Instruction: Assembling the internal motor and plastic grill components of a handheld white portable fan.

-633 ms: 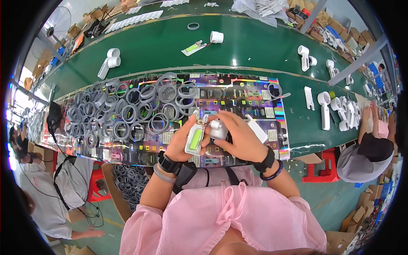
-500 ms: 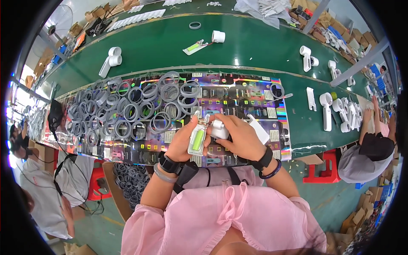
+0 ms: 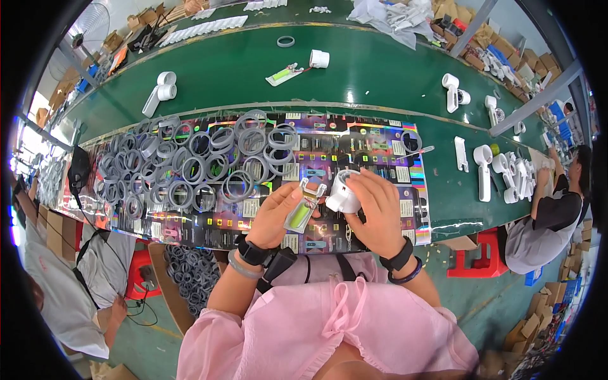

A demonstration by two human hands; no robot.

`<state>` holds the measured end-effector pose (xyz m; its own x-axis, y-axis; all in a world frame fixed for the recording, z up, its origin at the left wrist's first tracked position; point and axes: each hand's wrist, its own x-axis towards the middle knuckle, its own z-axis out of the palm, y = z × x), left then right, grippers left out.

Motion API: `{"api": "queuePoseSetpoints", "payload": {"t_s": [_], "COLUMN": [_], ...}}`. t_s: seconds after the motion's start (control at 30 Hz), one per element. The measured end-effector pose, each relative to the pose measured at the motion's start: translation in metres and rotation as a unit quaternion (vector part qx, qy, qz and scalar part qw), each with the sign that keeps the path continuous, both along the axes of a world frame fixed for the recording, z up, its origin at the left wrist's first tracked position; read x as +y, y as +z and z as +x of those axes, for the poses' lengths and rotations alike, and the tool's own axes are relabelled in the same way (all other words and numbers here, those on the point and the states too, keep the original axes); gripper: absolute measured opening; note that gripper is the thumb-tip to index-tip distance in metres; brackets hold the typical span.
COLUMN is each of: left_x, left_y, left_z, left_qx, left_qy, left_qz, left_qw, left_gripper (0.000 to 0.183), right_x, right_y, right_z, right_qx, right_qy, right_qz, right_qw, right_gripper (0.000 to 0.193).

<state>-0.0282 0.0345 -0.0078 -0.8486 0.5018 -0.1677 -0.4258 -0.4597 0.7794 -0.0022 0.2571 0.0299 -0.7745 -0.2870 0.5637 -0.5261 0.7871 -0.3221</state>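
Note:
My left hand holds a small clear-and-green tool with a metal tip, tilted up toward the right. My right hand grips a white round plastic housing just right of the tool. Both hands hover close together over the colourful printed sheets on the green table's near side. A large heap of grey rings lies to the left of my hands.
A green conveyor belt runs behind, carrying white plastic parts, a loose grey ring and a white cup. Another person sits at the right by more white parts; someone in white is at left. A box of rings sits below.
Both hands have stayed in place; the white housing has turned slightly in my right hand next to the tool.

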Motion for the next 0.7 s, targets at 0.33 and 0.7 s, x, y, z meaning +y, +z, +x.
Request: {"api": "queuePoseSetpoints", "payload": {"t_s": [0.33, 0.7], "left_x": [0.021, 0.033], "left_y": [0.021, 0.024], "left_z": [0.01, 0.015], "left_qx": [0.01, 0.035], "left_qy": [-0.03, -0.034], "left_qz": [-0.041, -0.09], "left_qw": [0.999, 0.995], "left_gripper": [0.053, 0.051], "right_x": [-0.019, -0.018], "right_y": [0.015, 0.011], "right_z": [-0.01, -0.033], "right_qx": [-0.026, 0.036], "right_qy": [0.09, 0.181], "right_qz": [0.007, 0.163], "right_qw": [0.996, 0.969], "right_gripper": [0.029, 0.018]}}
